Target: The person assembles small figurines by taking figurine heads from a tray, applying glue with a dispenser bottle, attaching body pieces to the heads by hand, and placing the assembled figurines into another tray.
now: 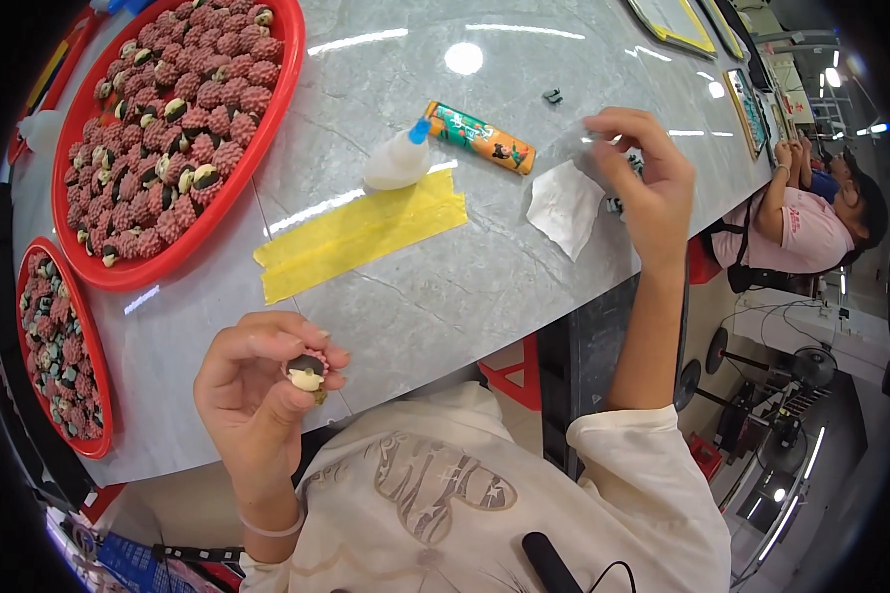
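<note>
My left hand [252, 390], near the table's front edge, pinches a small figurine [307, 371] between thumb and fingers. The figurine has a dark top, a cream middle and a pink ridged part behind. My right hand [648, 178] is over the right side of the table, thumb and index finger bent toward each other. At their tips is a small clear or whitish bit that I cannot make out. Beneath and beside that hand lies a torn piece of white paper [566, 210]. Small dark pieces [635, 163] are partly hidden behind the fingers.
A large red tray [267, 148] of pink, black and cream figurines stands at the left, with a smaller red tray [102, 400] nearer. Mid-table are a white squeeze bottle [398, 163] with blue tip, an orange-green packet [483, 136] and yellow tape [361, 237]. Another person [806, 222] sits right.
</note>
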The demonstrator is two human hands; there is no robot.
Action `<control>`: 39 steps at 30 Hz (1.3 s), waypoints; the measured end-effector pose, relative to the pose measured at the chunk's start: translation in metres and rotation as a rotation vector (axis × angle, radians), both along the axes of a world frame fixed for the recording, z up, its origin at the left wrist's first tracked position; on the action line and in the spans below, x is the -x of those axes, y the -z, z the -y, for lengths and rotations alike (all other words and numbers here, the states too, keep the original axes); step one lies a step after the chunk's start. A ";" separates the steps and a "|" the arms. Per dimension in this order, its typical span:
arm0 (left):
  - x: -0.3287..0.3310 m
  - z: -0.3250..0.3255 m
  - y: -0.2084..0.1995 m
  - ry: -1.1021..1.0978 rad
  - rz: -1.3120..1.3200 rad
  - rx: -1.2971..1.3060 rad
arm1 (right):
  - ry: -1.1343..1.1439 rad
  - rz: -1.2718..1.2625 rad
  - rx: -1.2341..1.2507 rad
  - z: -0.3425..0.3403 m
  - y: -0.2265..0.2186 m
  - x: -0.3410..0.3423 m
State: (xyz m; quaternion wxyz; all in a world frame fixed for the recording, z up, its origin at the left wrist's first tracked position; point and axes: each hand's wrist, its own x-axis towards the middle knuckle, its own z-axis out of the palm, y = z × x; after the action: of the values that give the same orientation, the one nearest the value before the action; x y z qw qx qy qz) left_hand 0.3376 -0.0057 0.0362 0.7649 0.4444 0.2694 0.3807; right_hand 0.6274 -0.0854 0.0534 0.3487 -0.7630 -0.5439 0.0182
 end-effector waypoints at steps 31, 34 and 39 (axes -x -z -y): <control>-0.001 -0.004 -0.004 0.059 0.071 0.161 | -0.399 -1.363 -0.047 -0.019 -0.017 0.107; -0.001 -0.004 -0.005 0.047 0.072 0.207 | -0.429 -1.274 -0.062 -0.025 -0.019 0.122; 0.000 -0.005 -0.007 0.055 0.075 0.262 | -0.630 -0.925 -0.083 -0.032 -0.013 0.125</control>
State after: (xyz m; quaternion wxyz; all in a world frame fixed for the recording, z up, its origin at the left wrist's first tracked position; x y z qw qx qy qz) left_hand 0.3381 -0.0003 0.0434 0.8361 0.3334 0.2757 0.3373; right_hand 0.5027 -0.0531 0.0660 0.5584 -0.4617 -0.5363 0.4329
